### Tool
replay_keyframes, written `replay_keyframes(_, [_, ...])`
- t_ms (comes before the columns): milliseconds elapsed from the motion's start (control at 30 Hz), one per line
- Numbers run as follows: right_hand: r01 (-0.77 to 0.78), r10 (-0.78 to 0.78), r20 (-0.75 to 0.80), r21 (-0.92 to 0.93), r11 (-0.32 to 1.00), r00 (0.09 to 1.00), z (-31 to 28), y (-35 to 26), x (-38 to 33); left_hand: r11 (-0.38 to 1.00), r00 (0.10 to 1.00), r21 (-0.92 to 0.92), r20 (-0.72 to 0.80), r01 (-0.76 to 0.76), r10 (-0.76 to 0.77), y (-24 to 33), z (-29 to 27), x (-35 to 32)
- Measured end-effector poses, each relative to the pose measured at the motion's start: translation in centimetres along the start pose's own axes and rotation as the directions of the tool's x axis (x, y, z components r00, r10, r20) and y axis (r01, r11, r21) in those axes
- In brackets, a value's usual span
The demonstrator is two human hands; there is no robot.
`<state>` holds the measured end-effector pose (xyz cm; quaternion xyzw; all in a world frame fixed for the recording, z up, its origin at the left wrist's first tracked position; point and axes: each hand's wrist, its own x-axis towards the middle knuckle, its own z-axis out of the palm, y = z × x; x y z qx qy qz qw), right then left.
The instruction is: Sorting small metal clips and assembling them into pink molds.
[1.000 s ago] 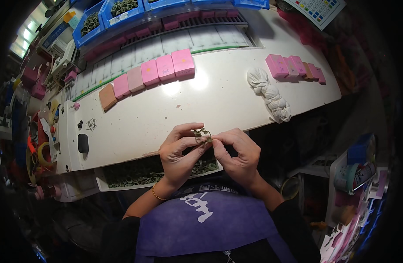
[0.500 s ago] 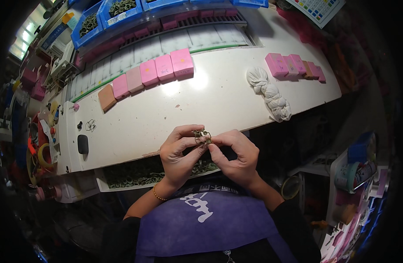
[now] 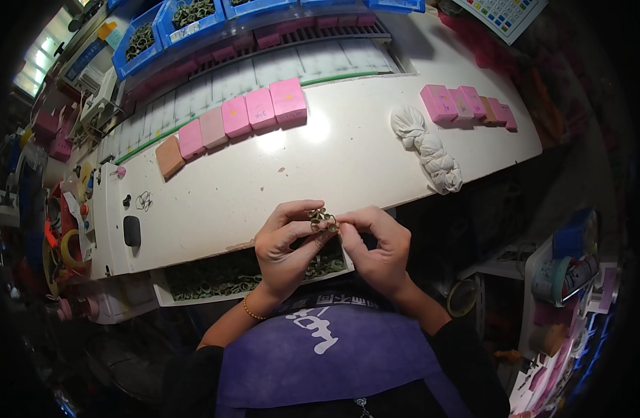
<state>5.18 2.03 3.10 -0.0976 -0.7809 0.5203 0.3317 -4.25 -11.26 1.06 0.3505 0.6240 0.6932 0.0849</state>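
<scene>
Small olive-green rings with round, cup-like tops [image 3: 320,219] sit between my two hands, above the near edge of the white table [image 3: 348,174]. My left hand [image 3: 281,244] is closed on them, thumb and fingers curled round, a beaded bracelet on its wrist. From the right, my right hand [image 3: 383,244] pinches at the ring nearest it with thumb and forefinger. How many rings are held is hard to make out. Below my hands, an open white drawer [image 3: 160,287] holds many similar green pieces.
Pink and tan blocks [image 3: 236,115] stand in a row on the table, with more blocks [image 3: 440,103] at the right. A twisted white cloth [image 3: 431,155] lies near them. Blue bins [image 3: 135,64] of green rings line the back. A small black case [image 3: 132,230] rests at left.
The rings have turned slightly between my fingers, and my right fingertips have shifted a little on them. Both hands otherwise keep their place.
</scene>
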Motion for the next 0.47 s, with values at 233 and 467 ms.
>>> replay_keyframes(233, [-0.161, 0.162, 0.005, 0.073, 0.984, 0.987, -0.6, 2.3, 0.1, 0.947, 0.980, 0.260, -0.008, -0.189, 0.198, 0.2, -0.6, 0.5])
replay_keyframes(467, [-0.181, 0.178, 0.033, 0.099, 0.979, 0.983, -0.6, 3.0, 0.4, 0.889, 0.953, 0.346, 0.080, -0.302, 0.292, -0.7, -1.3, 0.9])
